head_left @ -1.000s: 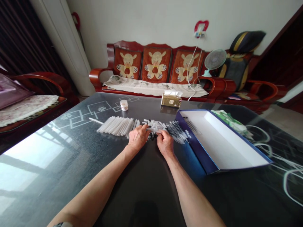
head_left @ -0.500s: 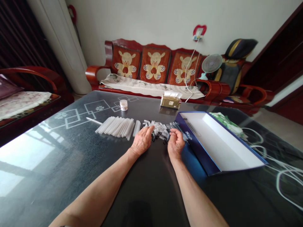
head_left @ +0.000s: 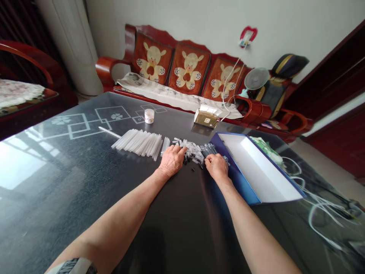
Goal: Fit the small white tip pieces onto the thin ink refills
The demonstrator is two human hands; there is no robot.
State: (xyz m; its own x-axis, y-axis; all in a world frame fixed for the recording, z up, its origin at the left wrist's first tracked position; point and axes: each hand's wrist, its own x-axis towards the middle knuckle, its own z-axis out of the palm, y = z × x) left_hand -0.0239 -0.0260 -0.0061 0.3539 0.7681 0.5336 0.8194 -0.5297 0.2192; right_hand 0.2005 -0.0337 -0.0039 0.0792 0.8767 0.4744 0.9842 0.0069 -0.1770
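My left hand (head_left: 172, 160) rests palm down at the left edge of a pile of small white and black caps (head_left: 191, 149). Its fingers are together, their tips over the pile, and what they hold, if anything, is hidden. My right hand (head_left: 216, 165) is curled over the near end of a bundle of thin dark refills (head_left: 208, 149); whatever its fingertips pinch is too small to name. Many translucent white tubes (head_left: 139, 142) lie side by side left of my left hand, with a few more tubes (head_left: 165, 144) right behind it.
An open blue box (head_left: 264, 171) with a white inside stands right of my right hand. Behind are a small white tub (head_left: 149, 116) and a tissue box (head_left: 206, 117). A green and white packet (head_left: 266, 150) and white cables (head_left: 316, 207) lie at the right.
The view has tilted and shifted. My right hand has turned palm down and moved slightly right, towards the refills and the box. My left hand stays by the caps.
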